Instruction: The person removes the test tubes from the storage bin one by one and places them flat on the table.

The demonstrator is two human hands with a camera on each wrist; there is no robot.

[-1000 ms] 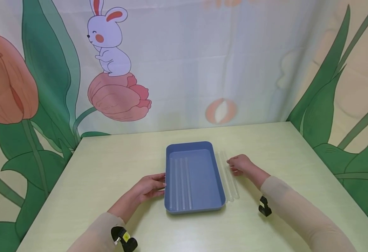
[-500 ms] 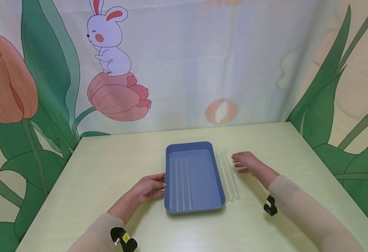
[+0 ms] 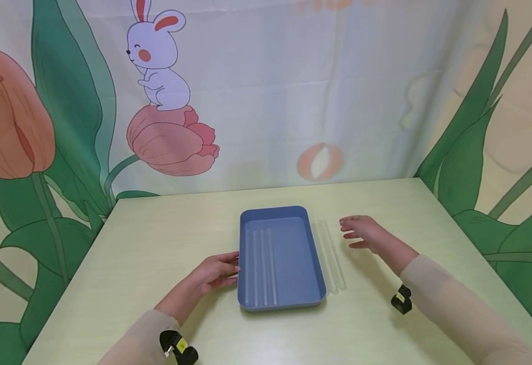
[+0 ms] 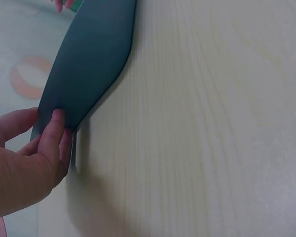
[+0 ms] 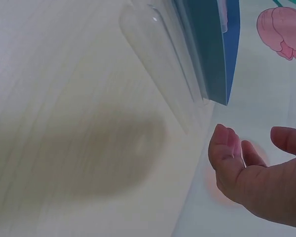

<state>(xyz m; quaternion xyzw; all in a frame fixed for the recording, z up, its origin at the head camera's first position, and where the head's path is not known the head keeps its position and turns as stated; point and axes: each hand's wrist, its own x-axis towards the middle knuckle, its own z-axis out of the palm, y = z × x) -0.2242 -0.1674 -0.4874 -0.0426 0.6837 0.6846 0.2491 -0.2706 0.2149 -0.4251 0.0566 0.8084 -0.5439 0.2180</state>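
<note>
Blue plastic forms the shallow tray (image 3: 278,256) that is seen from the head view near the middle of a pale yellow-green table (image 3: 156,243), with three clear glass tubes (image 3: 263,266) laid side by side along its left inner side. Its left rim is touched by the fingertips of the left hand (image 3: 213,272), whose fingers are lightly curled against the edge. Two more clear tubes (image 3: 331,256) are laid on the table just beside the tray's right wall (parallel to it), and the right hand (image 3: 362,232) is held just to their right, fingers relaxed and spread, with nothing gripped. A printed backdrop with a rabbit (image 3: 158,61) on a pink tulip is hung behind the table. From the left wrist view, the tray's dark outer wall (image 4: 89,59) is pressed by the thumb and fingertips (image 4: 56,131) of the left hand (image 4: 27,163), the rim being pinched lightly. From the right wrist view, the loose tubes (image 5: 160,64) are seen blurred beside the tray's blue wall (image 5: 222,49), and the right hand (image 5: 256,173) is held apart from them, its fingers loose and empty.
</note>
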